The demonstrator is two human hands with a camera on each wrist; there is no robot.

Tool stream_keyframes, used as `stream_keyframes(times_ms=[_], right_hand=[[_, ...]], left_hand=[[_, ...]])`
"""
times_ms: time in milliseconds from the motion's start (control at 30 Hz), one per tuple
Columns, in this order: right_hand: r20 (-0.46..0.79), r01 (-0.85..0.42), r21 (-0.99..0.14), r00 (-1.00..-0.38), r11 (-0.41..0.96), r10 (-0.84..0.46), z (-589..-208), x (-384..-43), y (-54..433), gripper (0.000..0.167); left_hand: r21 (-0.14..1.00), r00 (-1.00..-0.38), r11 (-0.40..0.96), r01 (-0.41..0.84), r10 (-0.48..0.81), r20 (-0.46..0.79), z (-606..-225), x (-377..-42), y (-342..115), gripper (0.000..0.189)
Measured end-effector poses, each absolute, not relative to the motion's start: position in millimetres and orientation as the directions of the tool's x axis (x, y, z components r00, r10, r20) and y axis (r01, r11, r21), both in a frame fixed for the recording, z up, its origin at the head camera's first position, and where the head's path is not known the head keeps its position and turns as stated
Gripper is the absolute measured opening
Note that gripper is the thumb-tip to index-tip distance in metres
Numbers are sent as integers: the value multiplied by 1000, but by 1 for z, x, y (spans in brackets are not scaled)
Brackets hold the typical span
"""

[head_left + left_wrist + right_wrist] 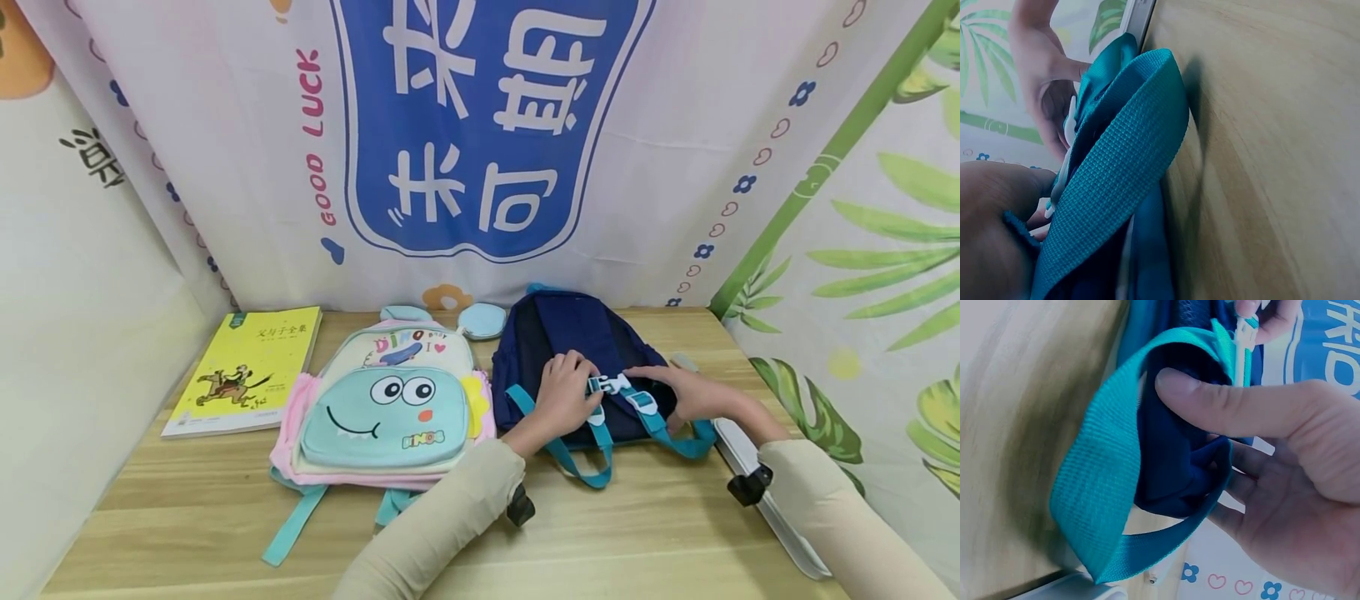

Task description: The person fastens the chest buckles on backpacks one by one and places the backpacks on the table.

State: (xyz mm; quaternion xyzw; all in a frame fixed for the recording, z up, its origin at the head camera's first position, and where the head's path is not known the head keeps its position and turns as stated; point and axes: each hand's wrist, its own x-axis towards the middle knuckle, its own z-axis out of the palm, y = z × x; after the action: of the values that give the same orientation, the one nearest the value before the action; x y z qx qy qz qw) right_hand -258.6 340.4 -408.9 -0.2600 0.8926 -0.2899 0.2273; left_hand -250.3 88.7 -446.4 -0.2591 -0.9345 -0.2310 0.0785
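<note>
Wooden table (600,542), navy backpack (603,342) (contents hidden)

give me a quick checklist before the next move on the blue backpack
1. Blue backpack resting on the table: ok.
2. Left hand at the buckle: ok, pinching at one end.
3. Right hand near the buckle: ok, fingers reach beside it.
4. Buckle fully clicked in: cannot tell.
5. Teal straps tucked away: not ok, loops stick out.
6. Dinosaur backpack off the blue one: ok, lying alongside.
</note>
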Motion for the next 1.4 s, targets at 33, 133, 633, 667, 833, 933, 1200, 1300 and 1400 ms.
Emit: stream_keyframes(times_ms=[33, 133, 633, 667, 833, 933, 1200, 1300, 1400], right_hand=[[-266, -324, -640, -757, 697, -596, -408, -259, 341, 102], [-292, -318, -629, -749, 710, -595, -404, -258, 340, 96], [-125, -415, -549, -818, 726, -562, -398, -256, 327, 48], [-110, -415, -551, -824, 724, -556, -399, -256, 326, 45], [-53, -409, -556, -851, 724, -522, -405, -254, 321, 37], [5, -428, -523, -866, 737, -500, -410, -251, 317, 36], [167, -489, -520, -862, 700, -478, -419, -248, 306, 37], [196, -481, -524, -871, 703, -450, -423, -247, 303, 37], [214, -470, -529, -880, 707, -424, -426, -247, 300, 35]], left_hand=[[396, -854, 757, 520, 448, 265, -447, -250, 88, 23], [405, -854, 752, 520, 448, 264, -449, -251, 88, 22], [411, -833, 727, 550, 445, 328, -451, -252, 83, 23], [411, -833, 727, 550, 446, 327, -451, -252, 82, 23], [404, -833, 730, 552, 457, 312, -451, -253, 79, 24], [387, -830, 735, 556, 463, 312, -451, -254, 79, 24], [345, -831, 759, 552, 464, 308, -449, -252, 75, 24], [324, -830, 770, 550, 461, 313, -449, -251, 74, 24], [302, -831, 781, 546, 459, 315, -448, -251, 72, 25]])
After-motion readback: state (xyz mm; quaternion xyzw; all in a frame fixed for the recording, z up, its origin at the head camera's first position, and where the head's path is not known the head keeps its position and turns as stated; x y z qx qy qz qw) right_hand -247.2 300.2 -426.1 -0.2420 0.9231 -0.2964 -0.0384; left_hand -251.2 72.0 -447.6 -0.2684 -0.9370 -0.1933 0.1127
